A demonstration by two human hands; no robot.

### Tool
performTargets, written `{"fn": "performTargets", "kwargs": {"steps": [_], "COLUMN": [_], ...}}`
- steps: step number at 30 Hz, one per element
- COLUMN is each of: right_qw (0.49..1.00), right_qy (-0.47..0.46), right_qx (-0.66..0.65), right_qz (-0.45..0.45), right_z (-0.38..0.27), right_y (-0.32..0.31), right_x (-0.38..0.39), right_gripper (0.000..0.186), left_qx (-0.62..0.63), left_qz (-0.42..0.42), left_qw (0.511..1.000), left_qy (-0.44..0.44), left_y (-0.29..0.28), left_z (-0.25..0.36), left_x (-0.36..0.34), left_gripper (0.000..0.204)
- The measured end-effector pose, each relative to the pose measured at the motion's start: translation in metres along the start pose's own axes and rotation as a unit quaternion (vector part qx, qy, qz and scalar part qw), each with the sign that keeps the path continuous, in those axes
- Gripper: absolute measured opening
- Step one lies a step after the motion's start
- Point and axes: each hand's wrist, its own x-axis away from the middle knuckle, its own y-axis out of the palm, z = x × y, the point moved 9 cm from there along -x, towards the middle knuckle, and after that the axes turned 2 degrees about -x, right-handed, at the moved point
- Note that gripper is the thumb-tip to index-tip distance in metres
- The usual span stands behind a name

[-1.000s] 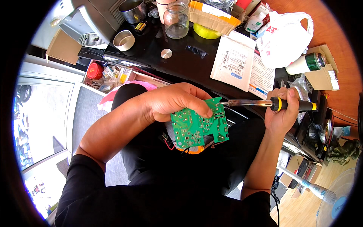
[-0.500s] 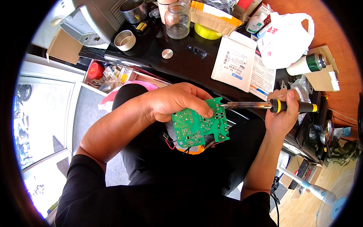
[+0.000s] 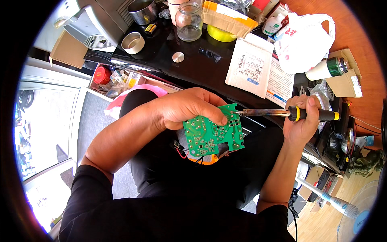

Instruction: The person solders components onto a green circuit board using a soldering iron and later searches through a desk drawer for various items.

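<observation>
My left hand [image 3: 193,107] grips a green circuit board [image 3: 211,137] over my lap, thumb pressed on its face. Wires, red and black, hang from beneath it beside an orange-edged part [image 3: 208,160]. My right hand [image 3: 300,125] is wrapped around the black-and-yellow handle of a soldering iron [image 3: 266,112]. The iron lies nearly horizontal, its tip at the upper right of the board. Whether the tip is touching a joint is too small to tell.
A black desk [image 3: 157,52] holds a glass jar [image 3: 189,28], metal bowl [image 3: 133,42], envelope [image 3: 248,66], white bag [image 3: 302,42] and thermos [image 3: 326,68]. An open drawer [image 3: 159,84] holds small items. A fan [image 3: 356,211] stands lower right; a glass door [image 3: 48,129] is left.
The soldering iron and my right hand have shifted very slightly downward along the board's right side. My left hand holds the board almost unmoved.
</observation>
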Motion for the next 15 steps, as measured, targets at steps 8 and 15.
{"fn": "performTargets", "kwargs": {"steps": [8, 15], "right_qw": [1.0, 1.0], "right_qy": [-0.007, -0.009], "right_qx": [0.014, 0.01], "right_qz": [0.015, 0.004], "right_z": [-0.0028, -0.0018], "right_y": [0.0, -0.0018], "right_x": [0.0007, -0.0004], "right_gripper": [0.025, 0.024], "left_qx": [0.002, 0.003], "left_qz": [0.003, 0.001], "left_qw": [1.0, 1.0], "left_qy": [-0.003, -0.002], "left_y": [0.0005, 0.0001], "left_z": [0.0002, -0.0001], "left_x": [0.0004, -0.0001], "left_gripper": [0.041, 0.04]}}
